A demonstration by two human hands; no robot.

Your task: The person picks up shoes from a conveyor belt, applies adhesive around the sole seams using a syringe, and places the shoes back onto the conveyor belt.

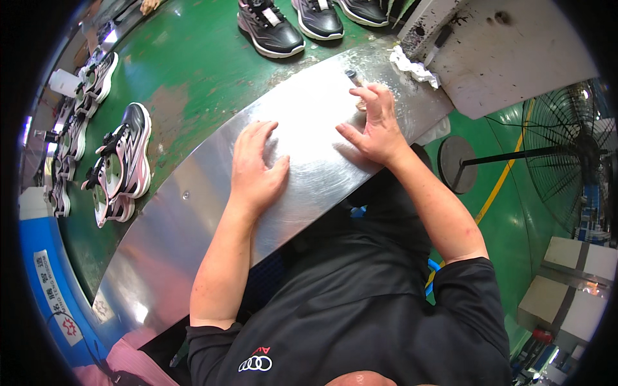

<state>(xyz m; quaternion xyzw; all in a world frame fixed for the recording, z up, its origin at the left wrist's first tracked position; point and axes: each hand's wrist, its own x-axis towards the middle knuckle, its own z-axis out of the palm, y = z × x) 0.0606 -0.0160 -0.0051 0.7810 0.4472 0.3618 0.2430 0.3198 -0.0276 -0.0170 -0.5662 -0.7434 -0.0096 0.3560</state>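
Over the shiny metal plate point(193, 193), my left hand point(256, 168) has its fingers apart and nothing in it. My right hand point(378, 127) hovers over the plate's right part, thumb and fingers spread, also holding nothing that I can see. A small dark-ended object point(351, 75) lies just beyond the right fingertips; part of it is hidden behind them, so its kind is unclear. Beyond the plate stand black sneakers point(270, 29) with white soles. To the left, a pair of black and pink sneakers point(132, 151) sits on the green surface.
Crumpled white tissue point(415, 67) and a dark pen-like tool point(439, 45) lie by the pale machine panel point(515, 51). More sneakers point(76, 138) line the far left. At right stand a large black fan point(582, 145) and cardboard boxes point(547, 299).
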